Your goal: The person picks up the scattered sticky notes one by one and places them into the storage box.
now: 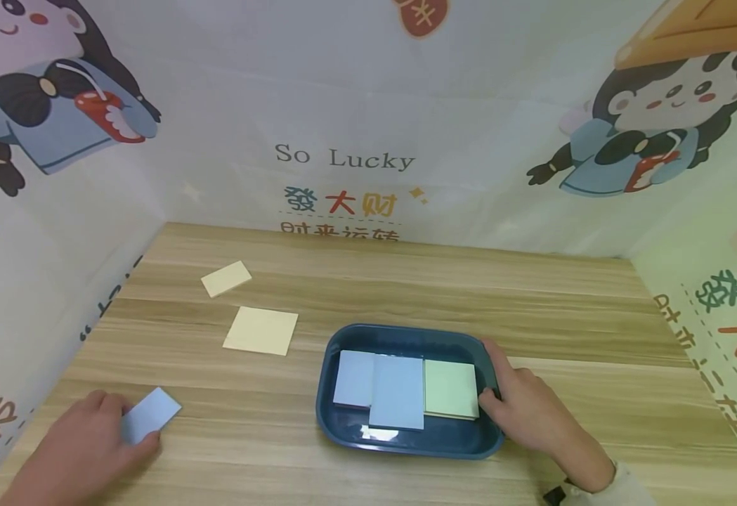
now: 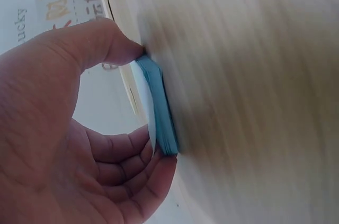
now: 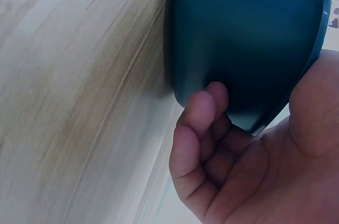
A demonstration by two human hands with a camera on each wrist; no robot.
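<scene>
My left hand (image 1: 83, 450) pinches a small light-blue sticky note pad (image 1: 152, 414) by its edges, low over the wooden table. In the left wrist view the thumb is at one end of the pad (image 2: 161, 110) and the fingers at the other; its top sheet curls away slightly. A dark blue plastic tray (image 1: 406, 450) stands in front of me. My right hand (image 1: 529, 407) grips its right end, thumb over the rim, fingers against the outer wall (image 3: 249, 33). Inside lie a light-blue square pad (image 1: 353, 378), a larger light-blue pad (image 1: 398, 393) and a pale green pad (image 1: 450, 388), side by side.
Left of the tray, a larger pale yellow pad (image 1: 261, 330) lies on the wooden table (image 1: 564, 302). Farther back is a small pale yellow pad (image 1: 226, 279). Printed cloth walls (image 1: 355, 91) close off the back and both sides.
</scene>
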